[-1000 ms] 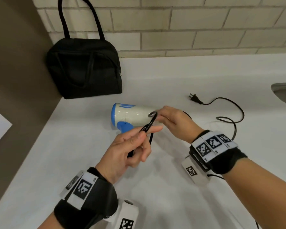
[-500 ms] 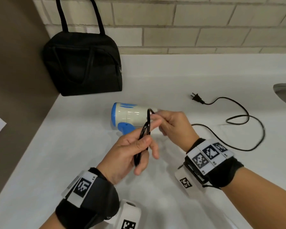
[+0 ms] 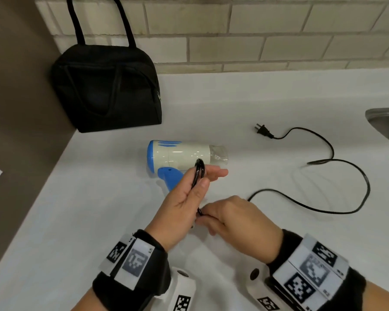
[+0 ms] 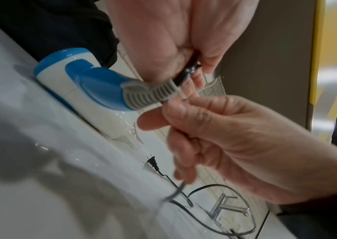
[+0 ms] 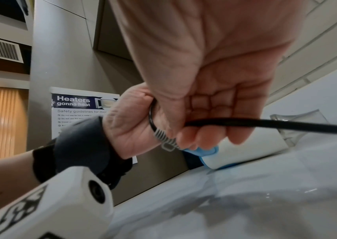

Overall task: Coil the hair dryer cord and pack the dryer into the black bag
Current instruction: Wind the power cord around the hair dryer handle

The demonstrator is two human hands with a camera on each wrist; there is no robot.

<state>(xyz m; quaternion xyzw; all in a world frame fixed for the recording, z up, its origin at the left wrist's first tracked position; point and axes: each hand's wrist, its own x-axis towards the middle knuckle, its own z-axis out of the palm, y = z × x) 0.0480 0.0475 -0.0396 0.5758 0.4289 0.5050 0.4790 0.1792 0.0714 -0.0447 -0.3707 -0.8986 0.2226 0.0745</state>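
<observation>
The white and blue hair dryer [image 3: 180, 154] lies on its side on the white counter [image 3: 76, 221]. Its black cord [image 3: 346, 167] trails right in loose curves and ends at the plug [image 3: 262, 130]. My left hand [image 3: 209, 178] pinches a small coil of cord [image 3: 199, 171] between thumb and fingers, just in front of the dryer. Directly below it, my right hand [image 3: 202, 215] grips the cord. The left wrist view shows the grey strain relief [image 4: 149, 93] at the blue handle, and the right wrist view the cord [image 5: 265, 123] running out of my fist. The black bag [image 3: 106, 90] stands at the back left, zipped.
A steel sink [image 3: 386, 122] cuts into the counter at the right edge, with a faucet [image 4: 224, 205] beyond. A tiled wall [image 3: 256, 30] runs along the back and a brown panel [image 3: 14, 108] along the left. A poster [image 5: 77, 110] hangs on that side.
My right hand has left the top of the coil and dropped toward me, under my left hand, taking cord with it. The loose cord on the counter has shifted. My left hand still holds the coil.
</observation>
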